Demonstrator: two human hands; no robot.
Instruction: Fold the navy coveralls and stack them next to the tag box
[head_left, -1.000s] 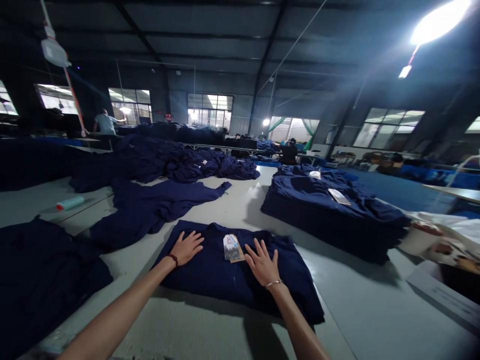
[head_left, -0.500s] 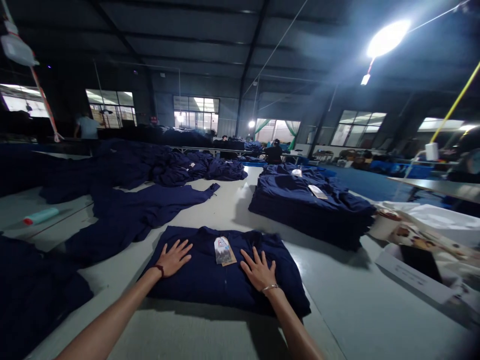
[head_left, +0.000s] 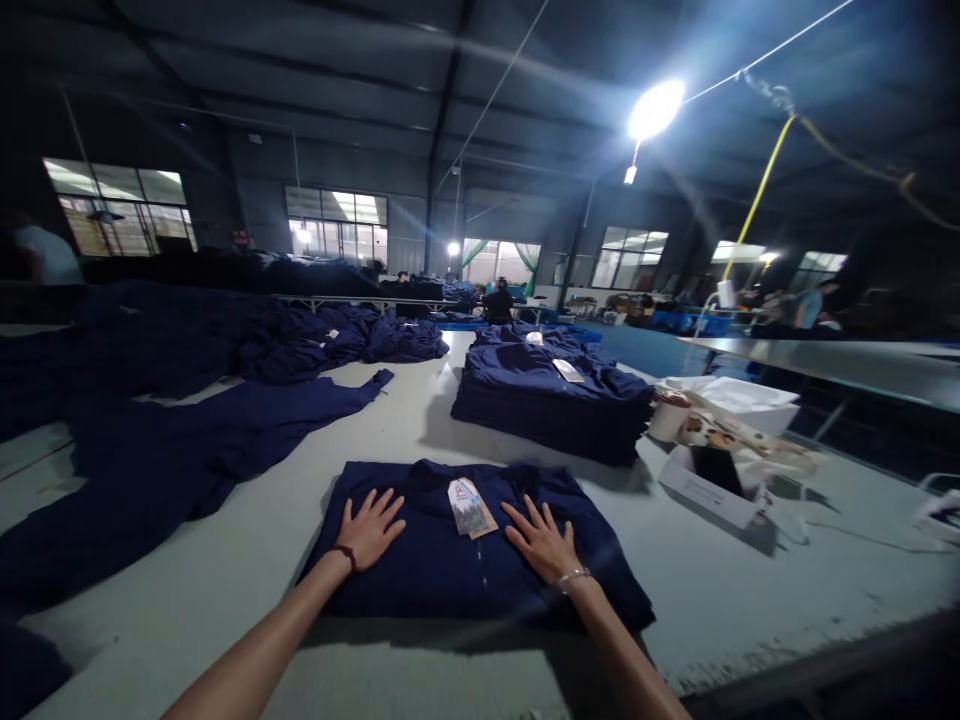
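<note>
A folded navy garment (head_left: 442,590) lies flat on the pale table (head_left: 390,420) in front of me, with a short zip line down its middle. Paper hang tags (head_left: 471,508) rest on it just below the collar. My left hand (head_left: 371,530) presses flat on the garment's left part, fingers spread. On the right part my right hand (head_left: 544,540) lies palm down, its fingers also apart. Neither hand grips anything. Behind the garment, to the right, stands a thick stack of folded navy garments (head_left: 551,410) with tags on top.
Loose navy garments (head_left: 187,450) spread over the table's left side, heaped farther back. At right sit a white box (head_left: 709,490), a paper roll (head_left: 670,415), patterned cloth and a white tray (head_left: 750,400). Co-workers (head_left: 499,300) are in the background. A lamp (head_left: 656,110) hangs overhead.
The view has turned to the right, so the stack and lamp appear farther left. Both hands stay flat and spread on the folded garment.
</note>
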